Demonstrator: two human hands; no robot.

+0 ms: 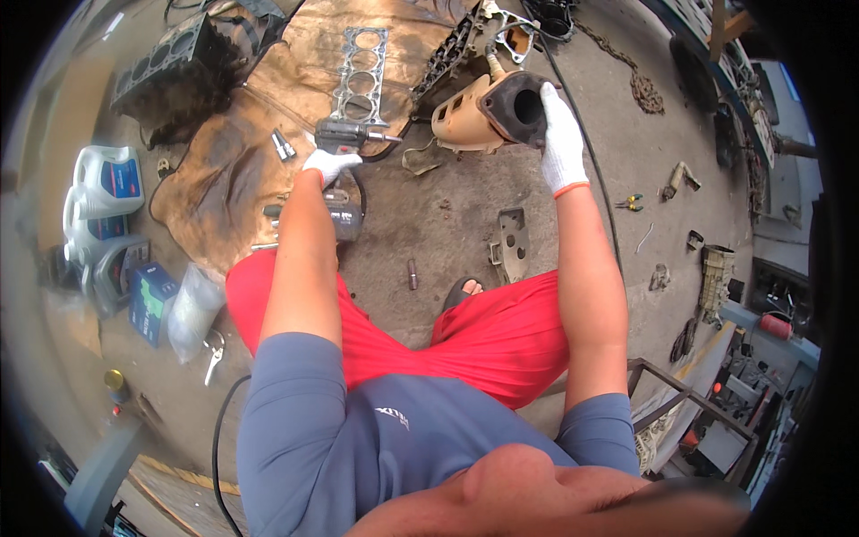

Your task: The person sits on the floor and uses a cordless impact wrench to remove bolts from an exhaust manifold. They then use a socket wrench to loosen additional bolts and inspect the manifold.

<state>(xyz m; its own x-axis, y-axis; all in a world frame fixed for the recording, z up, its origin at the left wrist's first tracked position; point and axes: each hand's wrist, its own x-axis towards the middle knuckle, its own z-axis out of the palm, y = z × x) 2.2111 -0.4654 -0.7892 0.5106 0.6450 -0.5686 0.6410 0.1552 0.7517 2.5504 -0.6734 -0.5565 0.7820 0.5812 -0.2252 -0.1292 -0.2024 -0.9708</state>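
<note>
My left hand [331, 166], in a white glove with an orange cuff, is closed around the handle of a dark impact wrench [340, 135]. The wrench's nose, carrying a slim metal socket, points right. My right hand [562, 139], gloved the same way, grips the dark flange of an exhaust part with a tan heat shield [461, 116]. The flange's round opening faces me; some of my right fingers are hidden behind it. A second dark power tool [344, 215] lies just below my left hand, partly covered by my forearm.
A stained brown sheet [215, 197] carries a head gasket [361, 76] and sockets [283, 145]. An engine block [174, 76] stands far left, above white jugs [103, 183]. A metal bracket [512, 243] and a small cylinder [412, 275] lie before me. Pliers [630, 203] lie right, past a dark cable [595, 170].
</note>
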